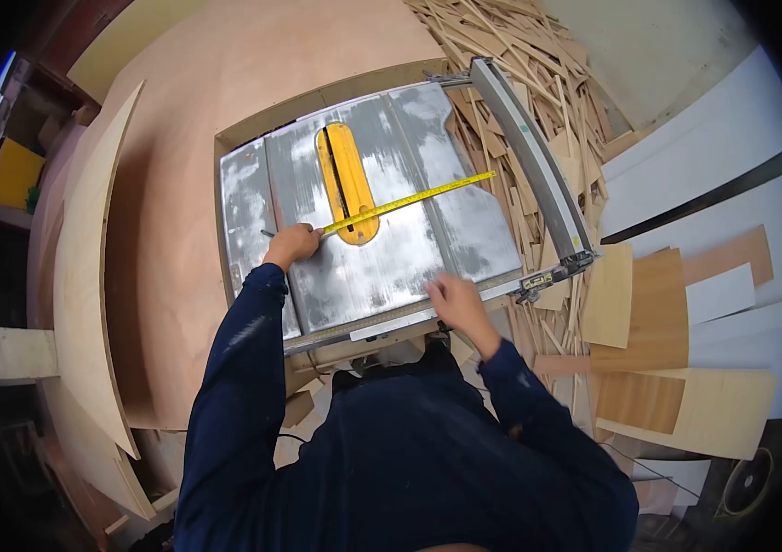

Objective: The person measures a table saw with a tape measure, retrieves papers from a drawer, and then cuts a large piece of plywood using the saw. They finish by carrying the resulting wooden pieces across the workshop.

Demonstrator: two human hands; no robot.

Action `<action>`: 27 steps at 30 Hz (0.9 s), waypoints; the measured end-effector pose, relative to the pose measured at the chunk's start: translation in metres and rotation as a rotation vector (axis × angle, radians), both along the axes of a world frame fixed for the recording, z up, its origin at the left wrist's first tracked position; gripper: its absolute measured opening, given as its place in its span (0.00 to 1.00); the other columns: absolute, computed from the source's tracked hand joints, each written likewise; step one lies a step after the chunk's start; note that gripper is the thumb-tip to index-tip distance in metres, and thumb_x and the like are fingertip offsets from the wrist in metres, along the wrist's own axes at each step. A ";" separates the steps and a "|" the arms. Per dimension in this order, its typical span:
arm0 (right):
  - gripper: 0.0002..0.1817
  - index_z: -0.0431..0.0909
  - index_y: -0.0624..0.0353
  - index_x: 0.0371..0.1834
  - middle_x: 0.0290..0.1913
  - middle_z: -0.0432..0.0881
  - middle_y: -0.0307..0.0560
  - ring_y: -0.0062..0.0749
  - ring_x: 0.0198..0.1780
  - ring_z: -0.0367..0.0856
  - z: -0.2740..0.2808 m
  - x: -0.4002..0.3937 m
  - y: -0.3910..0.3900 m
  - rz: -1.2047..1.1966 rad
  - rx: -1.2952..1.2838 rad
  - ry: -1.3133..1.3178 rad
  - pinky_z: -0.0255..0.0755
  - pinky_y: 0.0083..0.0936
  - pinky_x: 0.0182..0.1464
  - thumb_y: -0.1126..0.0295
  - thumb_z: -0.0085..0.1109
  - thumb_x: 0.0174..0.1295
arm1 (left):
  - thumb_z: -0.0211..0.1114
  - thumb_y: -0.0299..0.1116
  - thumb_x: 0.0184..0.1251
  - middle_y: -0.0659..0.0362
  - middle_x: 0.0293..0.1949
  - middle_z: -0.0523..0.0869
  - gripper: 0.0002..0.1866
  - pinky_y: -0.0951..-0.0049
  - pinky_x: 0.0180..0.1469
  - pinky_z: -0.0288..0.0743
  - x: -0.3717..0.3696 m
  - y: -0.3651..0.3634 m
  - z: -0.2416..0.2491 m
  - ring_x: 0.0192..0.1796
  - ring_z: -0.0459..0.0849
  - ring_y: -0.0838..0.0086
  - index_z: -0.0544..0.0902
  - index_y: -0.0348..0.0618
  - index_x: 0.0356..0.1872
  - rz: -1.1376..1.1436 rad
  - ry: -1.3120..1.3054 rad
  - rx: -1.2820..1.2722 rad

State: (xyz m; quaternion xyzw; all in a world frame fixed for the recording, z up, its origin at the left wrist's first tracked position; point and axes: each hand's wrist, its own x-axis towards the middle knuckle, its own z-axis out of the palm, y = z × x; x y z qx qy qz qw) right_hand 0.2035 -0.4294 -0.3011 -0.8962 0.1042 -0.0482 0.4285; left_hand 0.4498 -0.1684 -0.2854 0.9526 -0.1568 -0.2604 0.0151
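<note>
Two hands on the table saw top (464, 235). Left hand (291, 245) closed, pinching the yellow tape measure (406, 202) stretched from beside the yellow blade insert (347, 179) toward the rip fence (533, 156). Right hand (453, 302) blurred at the front rail; grip impossible to tell. Measuring the cut width, apparently; next likely needs reading the tape and nudging the fence to match.

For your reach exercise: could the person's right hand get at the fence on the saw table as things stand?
Probably yes: the right hand rests at the table's near edge, and only bare metal table lies between it and the fence; the tape measure crosses farther up.
</note>
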 end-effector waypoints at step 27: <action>0.28 0.67 0.62 0.67 0.72 0.62 0.60 0.54 0.76 0.51 -0.038 0.116 0.034 0.136 -0.421 -0.279 0.40 0.55 0.75 0.62 0.53 0.65 | 0.51 0.57 0.70 0.39 0.41 0.85 0.28 0.51 0.50 0.76 -0.007 0.217 0.007 0.46 0.84 0.46 0.84 0.39 0.43 0.198 -0.229 0.031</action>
